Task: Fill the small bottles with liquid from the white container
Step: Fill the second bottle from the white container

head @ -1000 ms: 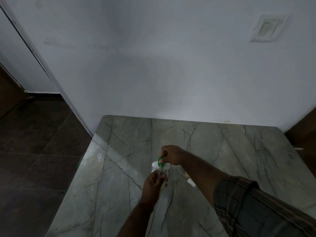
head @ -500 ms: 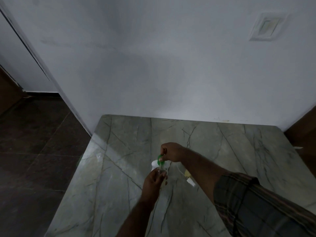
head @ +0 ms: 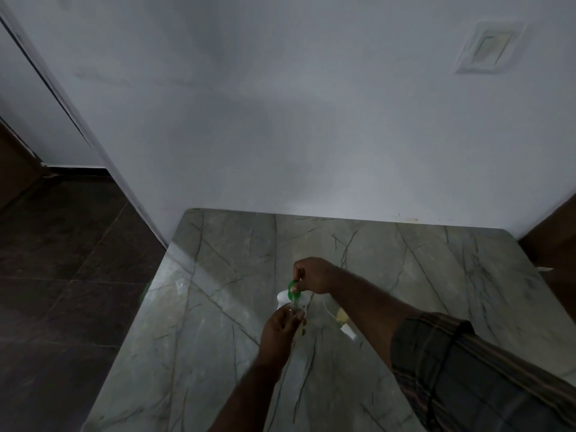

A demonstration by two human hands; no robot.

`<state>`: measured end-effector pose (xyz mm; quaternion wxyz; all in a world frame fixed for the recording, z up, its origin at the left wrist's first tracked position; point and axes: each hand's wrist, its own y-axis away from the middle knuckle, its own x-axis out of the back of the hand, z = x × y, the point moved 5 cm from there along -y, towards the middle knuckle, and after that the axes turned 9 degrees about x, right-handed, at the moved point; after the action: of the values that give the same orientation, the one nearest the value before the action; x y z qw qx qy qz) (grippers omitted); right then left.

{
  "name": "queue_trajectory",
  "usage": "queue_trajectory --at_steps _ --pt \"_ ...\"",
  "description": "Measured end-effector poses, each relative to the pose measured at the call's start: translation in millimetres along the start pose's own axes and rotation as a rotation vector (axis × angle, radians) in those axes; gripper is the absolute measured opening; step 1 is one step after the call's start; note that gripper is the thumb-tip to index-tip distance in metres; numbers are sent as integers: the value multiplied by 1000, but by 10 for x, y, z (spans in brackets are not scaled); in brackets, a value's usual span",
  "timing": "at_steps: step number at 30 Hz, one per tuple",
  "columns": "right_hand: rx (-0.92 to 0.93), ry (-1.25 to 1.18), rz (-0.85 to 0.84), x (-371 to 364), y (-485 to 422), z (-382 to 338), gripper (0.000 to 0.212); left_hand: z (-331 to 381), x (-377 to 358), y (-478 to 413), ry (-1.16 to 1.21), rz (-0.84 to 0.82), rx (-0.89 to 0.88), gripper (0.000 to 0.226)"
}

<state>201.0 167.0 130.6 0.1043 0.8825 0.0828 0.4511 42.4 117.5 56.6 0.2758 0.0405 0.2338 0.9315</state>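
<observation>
Left hand [head: 282, 328]: fingers curled round small clear bottle [head: 294, 311], held at mid-table.
Right hand [head: 311, 275]: thumb and finger pinch green plastic piece [head: 293, 288] just above the bottle mouth; funnel or cap, cannot tell.
Round white plastic container [head: 283, 297]: just behind the bottle, partly hidden.
Progress: looks early; liquid level in the bottle unreadable, no filled bottles visible, filling likely mostly left.
Side clutter: pale yellowish item with white cap [head: 344, 322] near, right of the hands.
Room: grey veined stone table [head: 218, 275] bare toward left and far edges; wall [head: 280, 135] along the far edge, left edge drops to floor.
</observation>
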Motion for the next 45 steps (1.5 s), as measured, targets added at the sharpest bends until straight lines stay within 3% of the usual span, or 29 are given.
queue_trajectory --at_steps 45 --pt "-60 -2 31 -102 -1 99 30 -107 -59 -92 81 8 23 18"
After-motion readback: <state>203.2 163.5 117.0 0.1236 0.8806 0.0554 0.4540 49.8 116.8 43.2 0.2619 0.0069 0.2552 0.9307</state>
